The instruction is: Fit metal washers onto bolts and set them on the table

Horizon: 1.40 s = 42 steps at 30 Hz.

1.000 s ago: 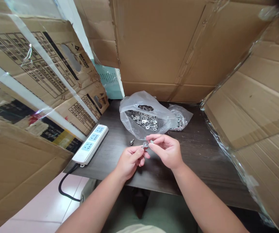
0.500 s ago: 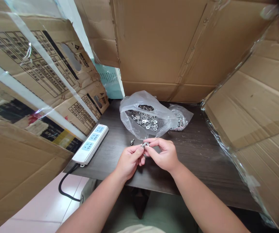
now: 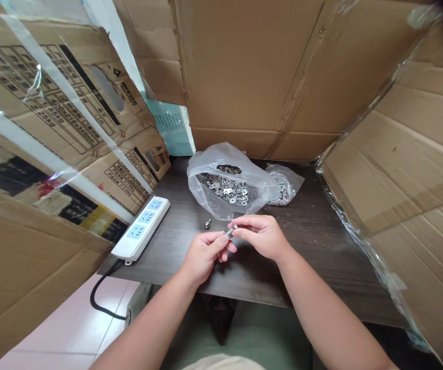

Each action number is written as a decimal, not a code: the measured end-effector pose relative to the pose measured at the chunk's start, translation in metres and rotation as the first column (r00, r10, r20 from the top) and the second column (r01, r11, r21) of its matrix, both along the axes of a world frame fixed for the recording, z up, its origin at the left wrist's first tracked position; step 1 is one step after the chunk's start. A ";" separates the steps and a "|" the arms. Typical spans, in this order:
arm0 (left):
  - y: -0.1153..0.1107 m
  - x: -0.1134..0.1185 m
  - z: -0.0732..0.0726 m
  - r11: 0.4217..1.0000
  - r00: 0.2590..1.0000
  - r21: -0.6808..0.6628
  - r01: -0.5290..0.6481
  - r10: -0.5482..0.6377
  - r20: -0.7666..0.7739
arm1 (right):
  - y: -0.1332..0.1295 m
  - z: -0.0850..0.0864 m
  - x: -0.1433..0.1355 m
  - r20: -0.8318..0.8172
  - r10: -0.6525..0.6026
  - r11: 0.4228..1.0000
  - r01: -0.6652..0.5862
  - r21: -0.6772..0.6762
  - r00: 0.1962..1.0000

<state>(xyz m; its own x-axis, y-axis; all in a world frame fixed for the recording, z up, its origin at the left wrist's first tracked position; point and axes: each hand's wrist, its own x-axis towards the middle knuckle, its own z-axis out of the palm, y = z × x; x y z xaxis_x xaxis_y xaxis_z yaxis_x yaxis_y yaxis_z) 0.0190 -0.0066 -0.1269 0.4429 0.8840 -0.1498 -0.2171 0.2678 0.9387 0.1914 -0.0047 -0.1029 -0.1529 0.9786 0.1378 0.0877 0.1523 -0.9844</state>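
Near the table's front, my left hand (image 3: 205, 255) pinches a small metal bolt (image 3: 229, 233) between thumb and finger. My right hand (image 3: 264, 235) is closed on a small metal piece (image 3: 235, 227) at the bolt's upper right end; whether it is a nut or the bolt's head I cannot tell. Just beyond my left hand, another bolt with washers (image 3: 208, 224) lies on the dark table. Behind my hands sits an open plastic bag (image 3: 201, 177) holding many washers and nuts (image 3: 231, 192). A smaller clear bag (image 3: 292, 180) of screws touches its right side.
A white power strip (image 3: 142, 231) lies along the table's left edge, its black cable (image 3: 94, 295) hanging down. Cardboard walls stand at the left (image 3: 44, 216), back (image 3: 244, 67) and right (image 3: 409, 149). The dark tabletop (image 3: 321, 246) extends under my forearms.
My right hand's fingers have shifted slightly right and up relative to my left, and more of the bolt shows between them. The whole view has moved a little.
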 end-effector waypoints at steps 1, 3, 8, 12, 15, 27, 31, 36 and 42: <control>0.000 0.000 -0.001 1.000 1.000 0.000 0.008 -0.008 -0.004 | 0.000 0.001 0.001 -0.006 0.021 1.000 -0.021 0.006 1.000; 0.000 0.000 -0.002 1.000 1.000 0.000 0.024 -0.024 -0.012 | 0.001 0.002 0.004 -0.023 0.067 0.998 -0.066 0.008 0.998; 0.001 -0.001 -0.005 0.999 0.999 0.002 0.034 -0.034 -0.024 | 0.001 0.004 0.007 0.081 0.140 0.988 -0.144 0.054 0.987; 0.001 -0.001 -0.005 0.999 0.998 0.001 0.040 -0.040 -0.038 | 0.002 0.005 0.011 0.248 0.122 0.972 -0.167 0.168 0.961; 0.001 -0.001 -0.003 0.999 0.996 0.005 0.043 -0.042 -0.074 | 0.002 0.006 0.015 0.361 0.114 0.942 -0.217 0.258 0.925; -0.005 0.001 0.003 0.979 0.945 0.200 0.024 0.043 -0.325 | 0.007 -0.001 0.018 0.601 0.012 0.873 -0.301 0.383 0.799; -0.007 0.003 0.000 0.959 0.912 0.284 0.017 0.102 -0.398 | 0.011 -0.008 0.017 0.588 -0.018 0.882 -0.264 0.390 0.808; -0.006 0.003 0.003 0.963 0.910 0.271 0.008 0.105 -0.400 | 0.013 -0.012 0.020 0.520 0.022 0.927 -0.212 0.310 0.854; -0.004 0.003 0.009 0.978 0.947 0.206 -0.019 0.084 -0.310 | 0.005 -0.003 0.024 0.203 0.247 0.949 -0.279 0.145 0.948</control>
<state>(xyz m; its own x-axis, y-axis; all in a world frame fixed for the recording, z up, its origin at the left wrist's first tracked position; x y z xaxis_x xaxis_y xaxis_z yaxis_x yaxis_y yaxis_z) 0.0220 -0.0111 -0.1183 0.3544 0.9304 -0.0940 0.0905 0.0659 0.9937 0.2157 0.0004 -0.1060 -0.4392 0.8645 0.2445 0.1950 0.3573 -0.9134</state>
